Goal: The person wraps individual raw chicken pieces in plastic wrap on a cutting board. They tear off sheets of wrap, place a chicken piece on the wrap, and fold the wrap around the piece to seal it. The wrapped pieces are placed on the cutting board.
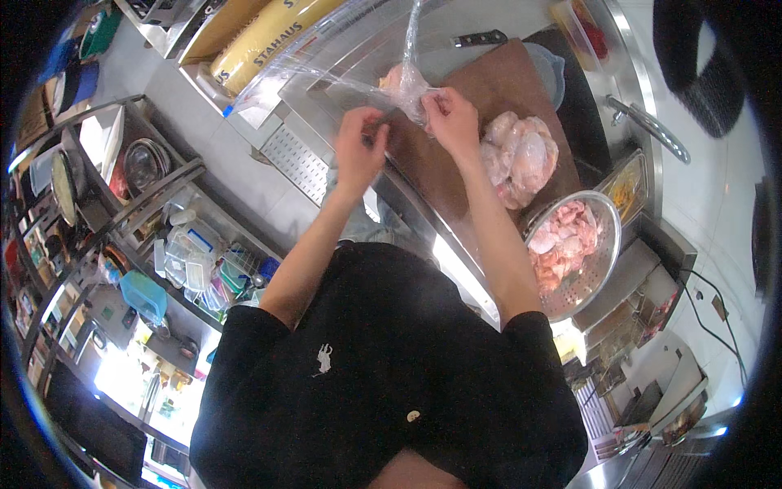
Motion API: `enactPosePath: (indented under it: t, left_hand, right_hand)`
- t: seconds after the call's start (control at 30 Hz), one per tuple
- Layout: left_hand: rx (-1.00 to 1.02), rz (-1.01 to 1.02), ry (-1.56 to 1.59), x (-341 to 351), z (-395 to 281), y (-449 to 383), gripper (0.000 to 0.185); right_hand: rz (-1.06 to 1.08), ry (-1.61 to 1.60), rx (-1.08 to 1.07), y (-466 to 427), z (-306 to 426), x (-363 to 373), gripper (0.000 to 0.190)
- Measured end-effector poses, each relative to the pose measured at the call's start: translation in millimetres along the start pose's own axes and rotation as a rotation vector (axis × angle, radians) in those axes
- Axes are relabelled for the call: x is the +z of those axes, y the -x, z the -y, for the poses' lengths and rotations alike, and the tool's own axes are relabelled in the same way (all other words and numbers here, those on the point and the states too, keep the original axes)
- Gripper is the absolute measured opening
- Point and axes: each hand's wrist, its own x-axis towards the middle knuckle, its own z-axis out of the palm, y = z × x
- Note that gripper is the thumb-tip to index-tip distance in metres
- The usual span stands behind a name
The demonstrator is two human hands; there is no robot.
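Plastic film is wrapped around raw chicken pieces (pixel 403 82) at the upper middle, and a twisted strand of film rises from it. My right hand (pixel 451 119) pinches the near right side of this wrap. To its left, my left hand (pixel 361 143) is raised with fingers curled; a small dark thing shows at its fingers, too unclear to name. Another film-wrapped bundle of raw chicken (pixel 519 156) lies on the brown cutting board (pixel 431 174), right of my right forearm. A perforated metal colander (pixel 602 269) at the board's near right end holds cut raw chicken pieces (pixel 565 238).
A knife with a black handle (pixel 479 38) lies beyond the board. A large yellow roll of film (pixel 263 46) stands in its box at the upper left. At the right are a blue-tinted plastic container (pixel 553 73), a metal faucet (pixel 650 128) and a tray with yellow bits (pixel 623 186).
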Motion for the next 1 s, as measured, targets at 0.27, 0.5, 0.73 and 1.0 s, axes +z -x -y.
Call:
enactPosePath:
  t: [0.27,0.5,0.73,1.0]
  left_hand:
    - [-0.172,-0.141,0.262,33,14,-40,0.074]
    - [-0.11,-0.009,0.006,32,9,-73,0.049]
    - [-0.236,0.04,0.198,48,16,-81,0.036]
    - [-0.483,0.351,0.772,26,-4,-97,0.049]
  right_hand:
    - [-0.176,0.487,-0.111,-15,20,9,0.038]
    - [-0.213,0.272,-0.029,0,17,5,0.051]
    - [-0.046,0.392,-0.446,45,27,-11,0.065]
    - [0.023,0.457,-0.567,55,14,-19,0.053]
